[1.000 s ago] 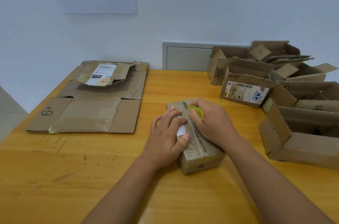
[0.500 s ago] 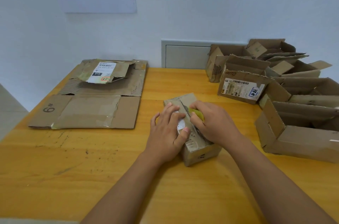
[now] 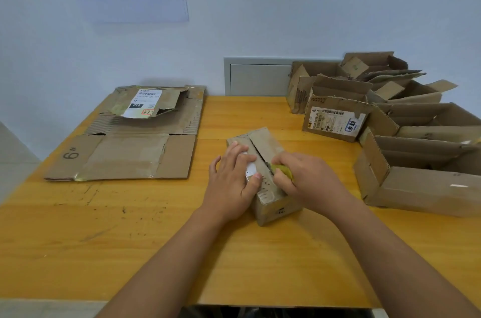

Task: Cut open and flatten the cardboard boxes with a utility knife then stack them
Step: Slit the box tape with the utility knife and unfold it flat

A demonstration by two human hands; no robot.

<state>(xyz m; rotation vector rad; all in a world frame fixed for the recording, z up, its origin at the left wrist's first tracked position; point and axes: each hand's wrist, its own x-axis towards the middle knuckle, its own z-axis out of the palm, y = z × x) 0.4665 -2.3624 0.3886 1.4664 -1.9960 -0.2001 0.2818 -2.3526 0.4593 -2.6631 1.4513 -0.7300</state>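
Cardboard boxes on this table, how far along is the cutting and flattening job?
Done: flattened boxes stacked at the table's far left. In hand: the left hand steadies a small box while the right hand grips a yellow utility knife in its top seam. Left: the open boxes on the right, uncut.

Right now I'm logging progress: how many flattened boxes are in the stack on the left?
2 visible: a large flattened box marked 6# lying on the table, and a smaller labelled one on top at its far end. More may be hidden beneath.
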